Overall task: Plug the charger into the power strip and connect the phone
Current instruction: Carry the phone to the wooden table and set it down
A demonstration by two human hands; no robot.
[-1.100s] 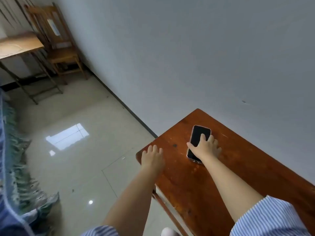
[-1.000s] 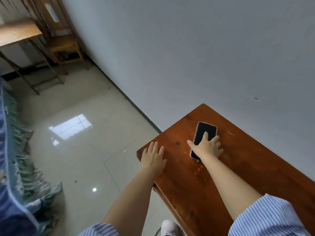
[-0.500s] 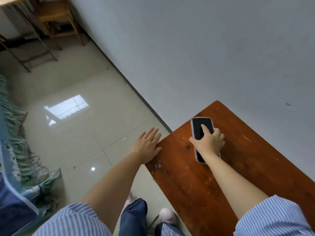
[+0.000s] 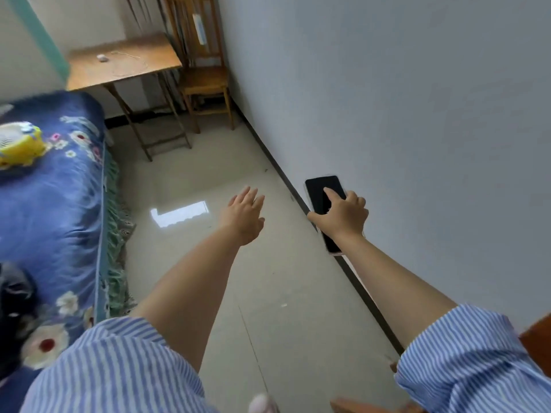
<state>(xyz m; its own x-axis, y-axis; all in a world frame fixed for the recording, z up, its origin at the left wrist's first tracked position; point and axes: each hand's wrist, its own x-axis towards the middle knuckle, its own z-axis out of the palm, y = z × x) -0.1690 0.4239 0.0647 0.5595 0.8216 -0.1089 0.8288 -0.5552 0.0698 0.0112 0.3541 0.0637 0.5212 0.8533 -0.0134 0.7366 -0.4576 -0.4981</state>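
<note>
The right hand (image 4: 343, 217) grips a black rectangular phone in a clear case (image 4: 320, 193), screen up, in the air. The left hand (image 4: 244, 214), beside it, is spread and empty.

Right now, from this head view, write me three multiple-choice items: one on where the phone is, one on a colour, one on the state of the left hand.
1. Where is the black-screened phone in its clear case?
A. Flat on the far wooden table
B. Held in the right hand, off any surface
C. On the blue floral bedspread

2. What colour is the round toy-like object on the blue floral bedspread?
A. Red
B. White
C. Yellow

3. What state is the left hand in?
A. Open and empty, fingers spread
B. Closed on a charger
C. Gripping a cable

Answers:
1 B, the hand grips the phone in the air in front of the wall.
2 C, its body is bright yellow.
3 A, nothing lies in the open hand.
</note>
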